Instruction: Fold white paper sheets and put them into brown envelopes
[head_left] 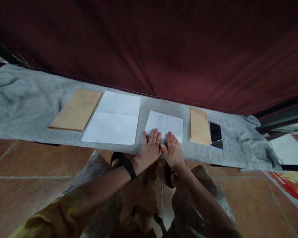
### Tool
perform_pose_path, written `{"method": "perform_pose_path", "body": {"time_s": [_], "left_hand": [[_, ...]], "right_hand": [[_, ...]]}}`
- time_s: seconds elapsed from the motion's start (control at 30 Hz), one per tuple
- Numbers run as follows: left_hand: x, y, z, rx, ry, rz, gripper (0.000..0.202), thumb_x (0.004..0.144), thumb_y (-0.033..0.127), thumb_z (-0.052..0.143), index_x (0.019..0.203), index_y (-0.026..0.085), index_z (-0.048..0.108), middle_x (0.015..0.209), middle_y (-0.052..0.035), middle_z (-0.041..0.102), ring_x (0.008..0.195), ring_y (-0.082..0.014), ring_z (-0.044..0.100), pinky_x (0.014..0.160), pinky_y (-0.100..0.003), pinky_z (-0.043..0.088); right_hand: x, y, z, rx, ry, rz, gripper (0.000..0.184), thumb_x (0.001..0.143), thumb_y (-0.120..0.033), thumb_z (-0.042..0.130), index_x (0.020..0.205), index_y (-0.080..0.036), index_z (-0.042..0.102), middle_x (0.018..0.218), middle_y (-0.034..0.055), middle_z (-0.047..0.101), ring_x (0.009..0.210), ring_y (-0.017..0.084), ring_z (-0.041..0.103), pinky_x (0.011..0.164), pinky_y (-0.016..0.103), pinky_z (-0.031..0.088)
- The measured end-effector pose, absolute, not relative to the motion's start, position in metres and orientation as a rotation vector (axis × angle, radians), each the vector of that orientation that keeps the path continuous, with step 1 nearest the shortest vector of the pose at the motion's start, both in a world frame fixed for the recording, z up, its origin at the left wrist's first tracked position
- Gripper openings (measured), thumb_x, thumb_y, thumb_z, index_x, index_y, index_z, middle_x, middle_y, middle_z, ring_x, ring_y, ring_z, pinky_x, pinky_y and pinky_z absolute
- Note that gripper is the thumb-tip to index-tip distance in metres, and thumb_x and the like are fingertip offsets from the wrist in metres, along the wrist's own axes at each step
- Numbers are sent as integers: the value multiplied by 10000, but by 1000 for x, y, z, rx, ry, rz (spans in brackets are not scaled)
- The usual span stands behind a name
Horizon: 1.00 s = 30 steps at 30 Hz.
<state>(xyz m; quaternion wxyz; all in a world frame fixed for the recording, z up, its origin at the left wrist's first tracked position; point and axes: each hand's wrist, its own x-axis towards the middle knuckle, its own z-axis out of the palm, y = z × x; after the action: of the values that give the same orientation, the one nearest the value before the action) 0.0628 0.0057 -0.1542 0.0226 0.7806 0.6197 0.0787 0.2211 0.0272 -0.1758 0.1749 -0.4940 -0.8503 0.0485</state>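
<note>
A white sheet of paper (pixel 167 121), folded in half with a faint crease down its middle, lies on the grey cloth (pixel 161 103). My left hand (pixel 150 147) rests flat with its fingertips on the paper's near edge, left of centre. Beside it, my right hand (pixel 173 150) lies flat on the same edge, fingers stretched out. The two thumbs meet or nearly meet between the hands. Left of the folded sheet is a stack of larger white paper (pixel 114 118) with fold creases. The palms hide part of the near edge.
Brown envelopes (pixel 75 109) lie at the far left of the cloth, and smaller brown envelopes (pixel 199 126) to the right. Next to those is a phone (pixel 216 135), its screen dark. A dark red curtain (pixel 149 46) hangs behind. Tiled floor (pixel 27 165) shows below.
</note>
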Motion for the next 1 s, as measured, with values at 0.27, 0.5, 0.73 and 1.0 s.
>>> {"method": "perform_pose_path", "body": {"time_s": [0.27,0.5,0.73,1.0], "left_hand": [[56,5,-151,2425,1919,228,714,1016,478,379,1549,6,333,1639,-264,234,1558,-375,158,1215,-687,127],[47,2,-150,2354,2034,255,815,979,519,472,1498,-98,355,1597,-342,264,1530,-392,240,1236,-532,231],[40,1,-150,2303,2122,302,759,987,477,459,1465,-110,407,1552,-349,354,1496,-401,327,1217,-552,274],[38,31,-139,2526,1880,471,544,1021,299,352,1498,63,465,1605,-173,391,1520,-291,318,1256,-489,248]], "right_hand": [[234,25,-180,-1590,-2250,30,701,1064,-494,305,1550,11,340,1607,274,326,1519,341,294,1208,558,305],[242,27,-180,-1627,-2161,-58,724,1054,-523,323,1537,14,361,1556,305,402,1480,364,366,1171,575,348],[235,26,-176,-1724,-2097,-32,743,1040,-539,360,1498,44,410,1550,331,390,1469,401,369,1163,585,346],[213,45,-153,-1569,-2256,245,558,1071,-419,298,1534,-138,433,1641,147,333,1533,274,284,1225,512,288]]}}
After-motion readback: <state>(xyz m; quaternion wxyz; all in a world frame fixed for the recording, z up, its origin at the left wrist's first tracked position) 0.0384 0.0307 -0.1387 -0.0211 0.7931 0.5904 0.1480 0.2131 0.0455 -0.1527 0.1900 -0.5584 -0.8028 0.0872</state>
